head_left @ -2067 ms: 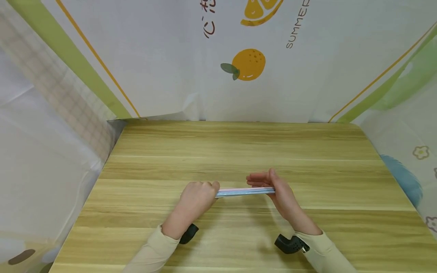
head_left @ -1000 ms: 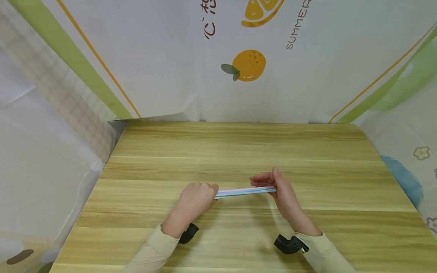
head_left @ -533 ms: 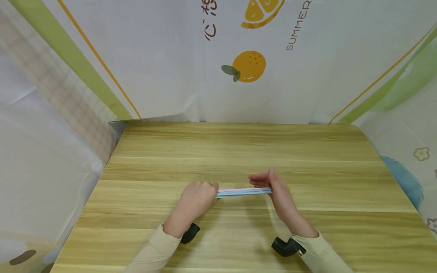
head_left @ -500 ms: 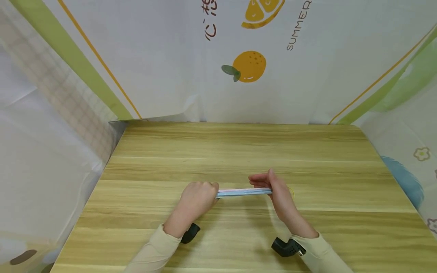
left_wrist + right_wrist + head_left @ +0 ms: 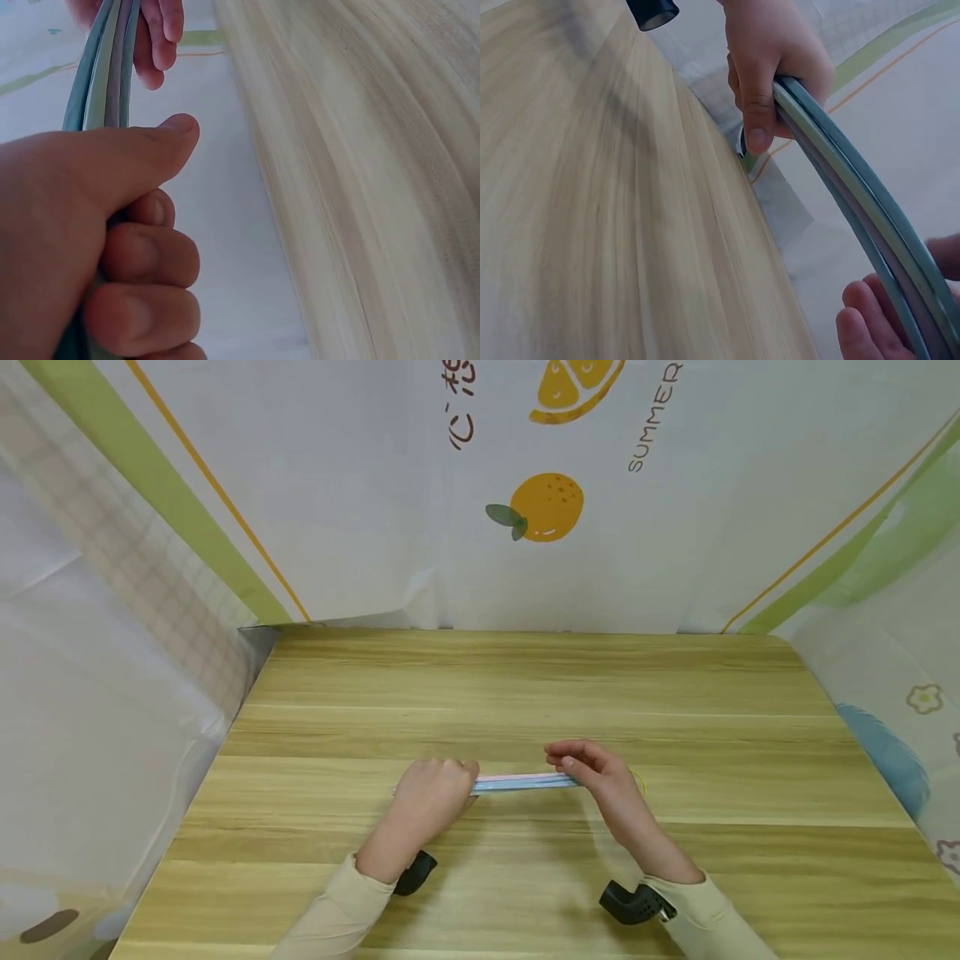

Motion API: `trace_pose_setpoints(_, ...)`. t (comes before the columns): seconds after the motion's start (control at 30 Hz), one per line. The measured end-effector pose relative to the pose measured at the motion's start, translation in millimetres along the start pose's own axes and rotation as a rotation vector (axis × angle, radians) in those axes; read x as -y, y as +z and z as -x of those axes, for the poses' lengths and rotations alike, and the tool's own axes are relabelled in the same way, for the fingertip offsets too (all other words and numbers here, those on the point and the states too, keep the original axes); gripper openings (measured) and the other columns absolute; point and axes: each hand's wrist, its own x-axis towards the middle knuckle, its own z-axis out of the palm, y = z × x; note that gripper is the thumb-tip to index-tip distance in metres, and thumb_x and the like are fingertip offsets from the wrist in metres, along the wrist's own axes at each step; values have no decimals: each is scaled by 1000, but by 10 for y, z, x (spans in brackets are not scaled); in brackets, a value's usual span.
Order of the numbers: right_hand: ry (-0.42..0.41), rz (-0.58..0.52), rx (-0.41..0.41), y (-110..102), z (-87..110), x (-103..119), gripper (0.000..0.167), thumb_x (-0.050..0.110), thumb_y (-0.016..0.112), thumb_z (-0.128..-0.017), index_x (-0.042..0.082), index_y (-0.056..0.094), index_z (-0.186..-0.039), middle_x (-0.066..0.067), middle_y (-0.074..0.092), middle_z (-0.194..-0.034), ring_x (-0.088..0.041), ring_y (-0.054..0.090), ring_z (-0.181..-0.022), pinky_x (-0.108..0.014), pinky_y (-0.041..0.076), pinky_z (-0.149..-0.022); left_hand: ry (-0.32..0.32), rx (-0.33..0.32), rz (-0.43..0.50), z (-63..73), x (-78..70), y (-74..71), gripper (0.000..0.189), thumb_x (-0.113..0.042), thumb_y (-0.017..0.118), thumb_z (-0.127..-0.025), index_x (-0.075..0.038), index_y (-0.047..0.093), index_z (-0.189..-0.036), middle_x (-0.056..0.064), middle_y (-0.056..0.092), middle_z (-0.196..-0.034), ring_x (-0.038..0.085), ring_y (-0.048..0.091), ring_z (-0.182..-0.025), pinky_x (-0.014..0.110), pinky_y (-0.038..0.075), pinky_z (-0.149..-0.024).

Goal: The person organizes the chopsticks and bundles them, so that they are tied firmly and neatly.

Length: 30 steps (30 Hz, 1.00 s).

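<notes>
Wood-grained bench (image 5: 510, 681) is backed at its far edge by a white sheet (image 5: 337, 518), on which an orange fruit (image 5: 555, 507), an orange slice (image 5: 573, 389) and the word SUMMER (image 5: 655, 418) are printed. Cloth is also hung at the left and right sides; a blue feather-like shape (image 5: 885, 760) is noted on the right.

One bundle of thin layered strips (image 5: 517, 783), blue and pink in the head view, is held above the near half of the bench, roughly level and running left to right. Teal, pale green and lilac edges are seen in the wrist views, stacked together and slightly bowed.

Its left end is enclosed by the left hand (image 5: 435, 797); that grip is closed firmly, with the fingers wrapped around the bundle and the thumb laid along it. At the right end, the right hand (image 5: 611, 789) is placed with thumb on the near side and fingers on the far side, loosely bent; whether that grip is tightened cannot be told. Beyond it, to the right, a thin yellow loop (image 5: 642, 781) is seen.

Pale sleeves (image 5: 330, 910) are worn, and a black device (image 5: 637, 903) is carried at each wrist.
</notes>
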Motion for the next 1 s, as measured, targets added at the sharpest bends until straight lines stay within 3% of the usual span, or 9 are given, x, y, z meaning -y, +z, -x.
trace_pose_setpoints(0.17, -17, 51, 66, -45, 5, 7, 34, 16, 55, -97, -1, 54, -126, -23, 55, -128, -9, 59, -111, -19, 47, -91, -1, -11, 6, -2, 11, -7, 31, -26, 78, -78, -13, 52, -65, -4, 49, -53, 5, 33, -44, 22, 31, -36)
trace_pose_setpoints(0.4, -46, -134, 137, -85, -14, 3, 37, 8, 51, -98, -12, 44, -129, 1, 60, -124, -6, 58, -113, -21, 45, -96, -4, -11, 8, -8, 17, 0, 32, -25, 78, -77, -13, 52, -64, -5, 48, -52, 4, 31, -44, 22, 30, -35)
trace_pose_setpoints(0.5, -71, -187, 159, -98, -18, -2, 34, 6, 49, -98, -13, 45, -127, 5, 60, -123, -6, 58, -113, -21, 45, -97, -3, -12, 9, -10, 16, -1, 31, -25, 78, -77, -13, 52, -65, -4, 48, -52, 4, 32, -43, 22, 30, -35)
trace_pose_setpoints(1.0, -95, -248, 213, -134, -19, -12, 30, 0, 35, -101, -7, 46, -128, 6, 59, -128, -8, 56, -118, -22, 44, -97, -11, 5, 16, -5, 18, -10, 30, -27, 79, -77, -12, 54, -67, -3, 52, -54, 4, 33, -43, 22, 32, -35)
